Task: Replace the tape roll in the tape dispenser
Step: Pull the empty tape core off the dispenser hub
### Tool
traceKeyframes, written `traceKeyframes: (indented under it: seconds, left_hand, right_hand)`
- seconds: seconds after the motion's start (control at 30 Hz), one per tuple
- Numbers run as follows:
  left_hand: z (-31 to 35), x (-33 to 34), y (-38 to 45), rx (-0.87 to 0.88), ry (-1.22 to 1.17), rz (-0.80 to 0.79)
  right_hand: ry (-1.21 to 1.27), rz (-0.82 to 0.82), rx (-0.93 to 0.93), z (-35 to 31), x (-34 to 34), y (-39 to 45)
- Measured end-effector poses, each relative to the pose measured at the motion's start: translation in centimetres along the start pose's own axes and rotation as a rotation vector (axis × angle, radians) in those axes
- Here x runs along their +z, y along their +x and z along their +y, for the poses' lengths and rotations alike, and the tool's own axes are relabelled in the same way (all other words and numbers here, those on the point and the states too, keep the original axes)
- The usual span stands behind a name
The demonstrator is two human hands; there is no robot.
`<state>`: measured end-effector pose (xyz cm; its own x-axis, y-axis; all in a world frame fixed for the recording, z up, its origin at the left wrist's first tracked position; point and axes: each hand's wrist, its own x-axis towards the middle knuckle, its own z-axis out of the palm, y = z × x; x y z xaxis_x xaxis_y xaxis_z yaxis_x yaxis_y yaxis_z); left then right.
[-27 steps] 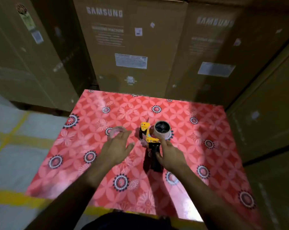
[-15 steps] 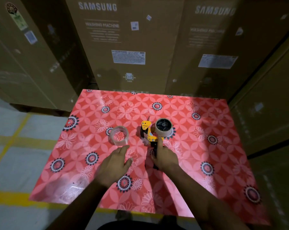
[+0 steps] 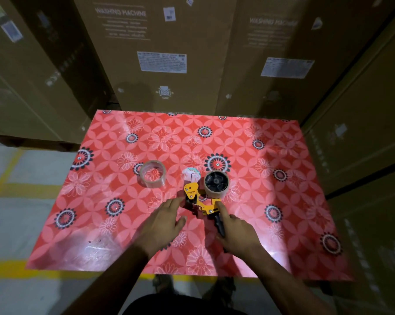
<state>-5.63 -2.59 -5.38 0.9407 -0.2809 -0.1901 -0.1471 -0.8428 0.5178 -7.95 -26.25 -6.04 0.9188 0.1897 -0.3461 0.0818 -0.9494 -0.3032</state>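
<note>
The tape dispenser lay on the red floral tablecloth between the two hands, its brown roll seated on the hub just beyond the right hand. That hand rested on the black handle, index finger stretched along the yellow frame toward the roll; whether the other fingers gripped the handle could not be told. The left hand was spread open and held nothing, its fingertips at the frame's near left edge.

The risk, as I judged it, was at the cutter end: fingers groping beside the frame could catch the serrated blade, or the dispenser could slide on the glossy cloth when the roll was pulled, since it seemed only lightly pinned.

The clear tape roll sat flat beyond the left hand, apart from the dispenser, with nothing between. A small pale round object lay just past the frame; what it was could not be made out. Tall washing-machine cartons hemmed the table's far side.
</note>
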Motion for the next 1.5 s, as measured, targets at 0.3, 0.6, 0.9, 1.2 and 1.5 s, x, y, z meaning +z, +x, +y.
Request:
traceKeyframes:
  seconds: [0.3,0.6,0.9,1.2,1.5]
  left_hand:
    - [0.3,0.6,0.8,0.064,0.063,-0.034]
    - [0.7,0.1,4.1,0.037,0.128,0.018]
    - [2.9,-1.3,13.6,-0.238,0.064,-0.066]
    - [4.1,-0.9,16.1,-0.436,-0.004,-0.105]
    - [6.0,-0.7,16.2,-0.485,0.239,-0.021]
  right_hand:
    - [-0.151,-0.013,-0.081,2.6,-1.8,0.8]
    - [0.076,0.173,-0.098,3.6,-2.5,3.3]
    - [0.478,0.048,0.249,1.2,-5.0,12.1]
    - [0.446,-0.001,0.410,0.7,-5.6,15.6]
    - [0.468,0.079,0.546,-0.2,-5.7,15.7]
